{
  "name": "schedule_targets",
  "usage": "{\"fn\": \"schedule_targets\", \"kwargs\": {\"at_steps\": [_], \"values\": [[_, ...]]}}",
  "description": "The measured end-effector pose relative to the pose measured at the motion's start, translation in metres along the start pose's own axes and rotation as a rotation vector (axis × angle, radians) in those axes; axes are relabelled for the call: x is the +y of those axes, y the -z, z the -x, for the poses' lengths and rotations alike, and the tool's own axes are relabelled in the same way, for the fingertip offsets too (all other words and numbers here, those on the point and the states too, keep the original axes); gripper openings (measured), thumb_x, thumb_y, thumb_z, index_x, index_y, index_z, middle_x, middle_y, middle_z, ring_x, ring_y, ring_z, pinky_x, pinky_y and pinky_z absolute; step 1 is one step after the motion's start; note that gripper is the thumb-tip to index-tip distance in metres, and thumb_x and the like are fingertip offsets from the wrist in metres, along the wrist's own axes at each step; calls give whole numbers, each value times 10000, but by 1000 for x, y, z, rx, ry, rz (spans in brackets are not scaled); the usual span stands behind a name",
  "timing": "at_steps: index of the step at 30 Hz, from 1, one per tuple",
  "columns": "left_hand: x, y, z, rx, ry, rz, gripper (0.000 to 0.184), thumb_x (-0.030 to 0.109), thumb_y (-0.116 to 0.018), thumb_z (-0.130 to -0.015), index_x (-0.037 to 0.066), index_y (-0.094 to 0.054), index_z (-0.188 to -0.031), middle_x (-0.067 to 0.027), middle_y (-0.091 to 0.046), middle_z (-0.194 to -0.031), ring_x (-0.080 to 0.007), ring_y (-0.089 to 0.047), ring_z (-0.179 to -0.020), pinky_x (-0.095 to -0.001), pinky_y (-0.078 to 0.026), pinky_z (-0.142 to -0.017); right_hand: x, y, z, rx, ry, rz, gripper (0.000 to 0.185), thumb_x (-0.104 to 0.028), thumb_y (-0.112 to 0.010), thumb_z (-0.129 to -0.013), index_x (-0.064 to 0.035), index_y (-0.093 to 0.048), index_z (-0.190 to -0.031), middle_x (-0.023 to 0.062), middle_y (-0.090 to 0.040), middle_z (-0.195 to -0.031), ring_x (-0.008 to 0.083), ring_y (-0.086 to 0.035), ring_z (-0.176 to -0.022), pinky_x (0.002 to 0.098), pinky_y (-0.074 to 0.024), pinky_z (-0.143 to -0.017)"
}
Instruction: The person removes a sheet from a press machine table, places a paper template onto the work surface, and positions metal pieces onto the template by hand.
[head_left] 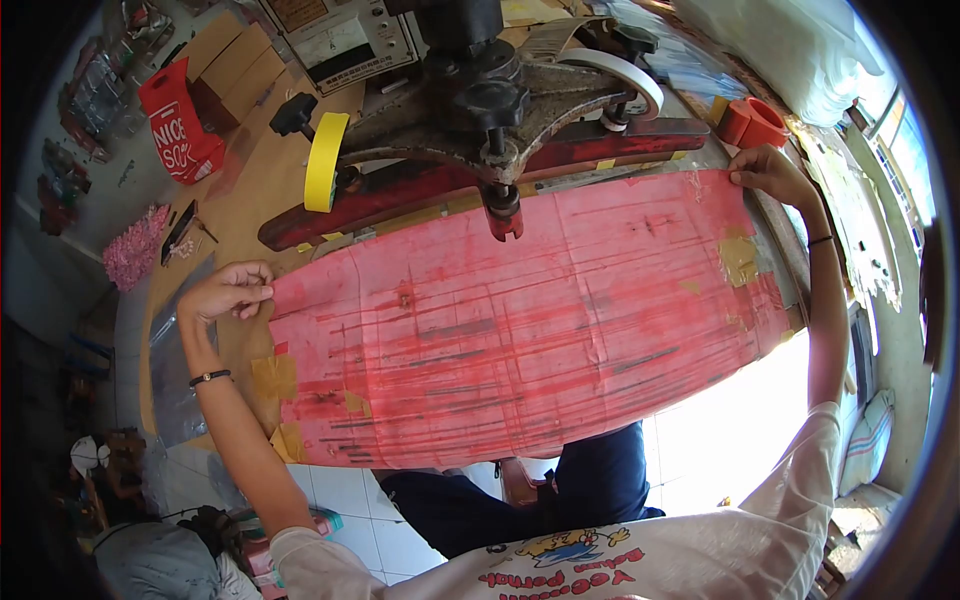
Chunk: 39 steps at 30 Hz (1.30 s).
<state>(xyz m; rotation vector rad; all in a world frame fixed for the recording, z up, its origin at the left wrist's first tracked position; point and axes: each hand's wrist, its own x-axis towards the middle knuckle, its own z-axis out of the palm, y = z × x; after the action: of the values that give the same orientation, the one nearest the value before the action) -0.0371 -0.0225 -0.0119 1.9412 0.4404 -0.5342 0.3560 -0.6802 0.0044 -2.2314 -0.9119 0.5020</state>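
A wide red sheet (550,340), creased and streaked with dark lines, lies spread in front of me. Brown tape patches (272,377) stick to its left and right edges. At its far left corner my left hand (228,292) is closed, thumb and fingers pinching the edge. My right hand (775,178) pinches the far right corner in the same way. Just beyond the sheet's far edge runs a long dark red bar (480,180) under a machine head (490,100), whose red-tipped fitting (504,215) hangs over the sheet.
A yellow tape roll (326,162) and a white roll (625,80) hang on the machine's knobs. Red tape (752,123) sits near my right hand. Leftward are a red bag (180,125), a cardboard box (232,75) and a pink heap (137,245). Clear plastic (180,350) lies by my left forearm.
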Motion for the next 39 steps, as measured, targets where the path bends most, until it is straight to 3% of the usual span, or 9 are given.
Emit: {"fn": "schedule_targets", "kwargs": {"at_steps": [9,12,15,18,21,25,28,31,39], "values": [[9,2,0,-49,22,-27,152,164,-729,-848,56,-622,-865,25,-570,-680,-41,-485,-538,-196,-359,-495,7,17,-6,-170,0,113,134,-154,-698,-869,-21,-683,-874,-20,-611,-783,52,-512,-685,229,-413,-637],[8,3,-1,-49,15,-24,155,154,-733,-840,41,-632,-874,13,-585,-698,-48,-493,-543,-197,-366,-499,-7,0,-9,12,74,70,214,-209,-683,-874,-14,-660,-787,2,-618,-751,91,-560,-714,259,-407,-632],[6,4,-2,-37,28,-9,159,143,-736,-832,29,-635,-876,7,-592,-702,-52,-501,-545,-201,-368,-496,-55,-42,-12,213,241,350,222,-253,-685,-869,-38,-653,-827,14,-608,-719,123,-570,-683,283,-419,-624],[4,5,-3,-29,37,-8,160,135,-738,-826,21,-636,-874,2,-599,-706,-55,-507,-542,-204,-371,-492,-50,-65,-25,310,344,450,234,-278,-694,-861,-52,-636,-882,27,-610,-722,157,-575,-677,307,-427,-621],[4,6,-4,-31,45,-4,157,127,-738,-822,21,-637,-876,0,-600,-705,-57,-510,-537,-203,-373,-489,-73,-72,-20,192,93,570,241,-279,-699,-857,-58,-634,-928,33,-618,-753,174,-573,-672,320,-432,-622],[3,5,0,-24,41,-3,155,126,-740,-819,24,-639,-877,1,-602,-704,-57,-516,-537,-201,-372,-484,-63,-76,-23,230,229,467,254,-301,-717,-820,-63,-631,-847,37,-579,-726,201,-560,-665,342,-410,-596],[-1,7,0,-22,51,-7,152,131,-740,-820,31,-643,-881,5,-606,-702,-52,-524,-540,-198,-360,-475,-70,-73,-17,144,112,486,359,-374,-642,-899,-143,-662,-1173,30,-541,-762,158,-587,-727,320,-437,-640],[-1,8,-1,-18,40,4,149,137,-738,-822,37,-647,-885,10,-610,-701,-45,-529,-541,-194,-344,-466,-58,-72,-25,176,412,642,409,-386,-637,-895,-222,-633,-1270,62,-579,-844,194,-604,-773,331,-455,-681],[7,5,3,2,69,-17,147,151,-730,-829,41,-649,-884,15,-609,-688,-42,-530,-540,-194,-327,-462,-104,-89,-11,111,276,884,424,-459,-590,-892,-266,-634,-1267,87,-626,-910,258,-615,-799,389,-464,-718]]}}
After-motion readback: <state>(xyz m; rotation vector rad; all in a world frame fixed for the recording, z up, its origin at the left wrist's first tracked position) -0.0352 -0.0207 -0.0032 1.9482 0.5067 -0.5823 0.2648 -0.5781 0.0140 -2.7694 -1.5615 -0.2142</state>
